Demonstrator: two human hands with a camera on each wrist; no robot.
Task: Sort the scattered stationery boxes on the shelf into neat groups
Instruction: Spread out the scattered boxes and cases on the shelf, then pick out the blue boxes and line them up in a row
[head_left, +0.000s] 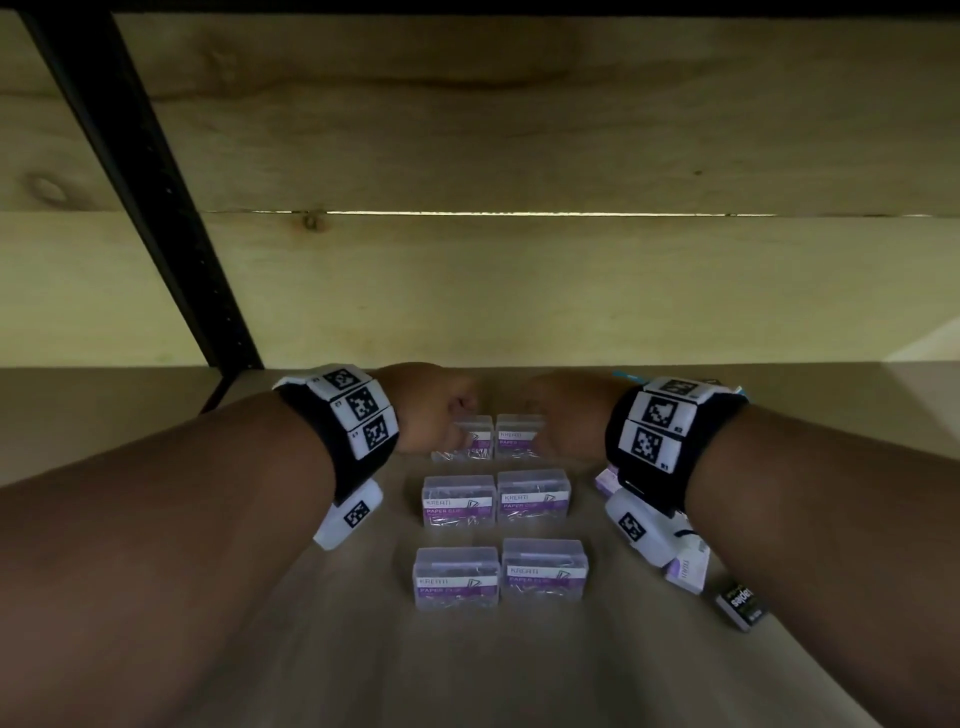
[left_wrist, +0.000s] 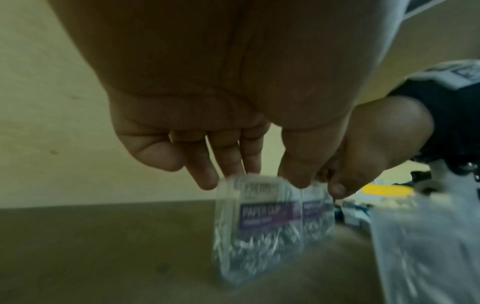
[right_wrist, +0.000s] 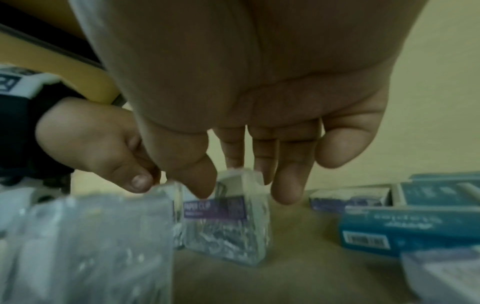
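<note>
Six clear paper clip boxes with purple labels stand in three rows of two on the wooden shelf (head_left: 363, 649). My left hand (head_left: 441, 410) reaches to the far row and pinches the top of the far left box (left_wrist: 259, 218), thumb in front and fingers behind. My right hand (head_left: 556, 410) pinches the far right box (right_wrist: 228, 218) the same way. The two boxes stand side by side, touching, and seem to rest on the shelf. The middle row (head_left: 496, 501) and the near row (head_left: 498, 577) stand untouched between my forearms.
Blue cardboard boxes (right_wrist: 410, 228) lie to the right of the clear ones. A white and purple box (head_left: 688, 571) and a small black box (head_left: 743, 605) sit under my right forearm. A black shelf post (head_left: 140, 182) stands at the left. The wooden back wall is close behind.
</note>
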